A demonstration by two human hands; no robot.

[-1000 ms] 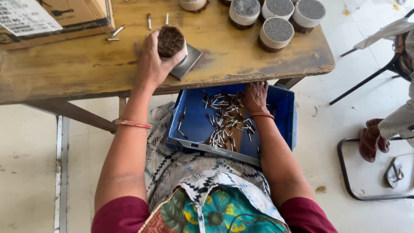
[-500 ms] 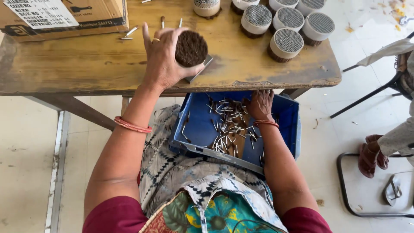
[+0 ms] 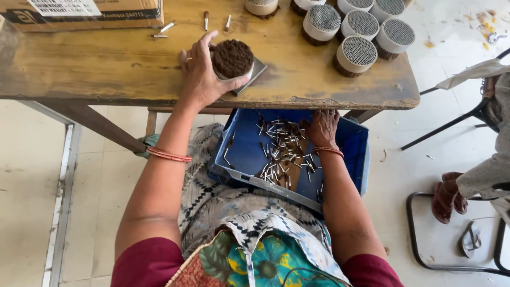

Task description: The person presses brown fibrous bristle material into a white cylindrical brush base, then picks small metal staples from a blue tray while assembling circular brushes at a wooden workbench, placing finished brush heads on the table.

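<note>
My left hand grips a round bundle with a dark brown top, which rests on a small grey metal plate on the worn wooden table. My right hand reaches down into a blue plastic tray on my lap. Its fingers are bent among several small white and brown sticks scattered in the tray. Whether the right hand holds any sticks is hidden by the fingers.
Several round bundles with grey honeycomb tops stand at the table's back right. A cardboard box sits at the back left, with a few loose sticks beside it. Another person's sandalled foot and a metal stool frame are at the right.
The view has shifted down and right. My left hand stays on the brown-topped bundle; the right hand stays among the sticks in the tray.
</note>
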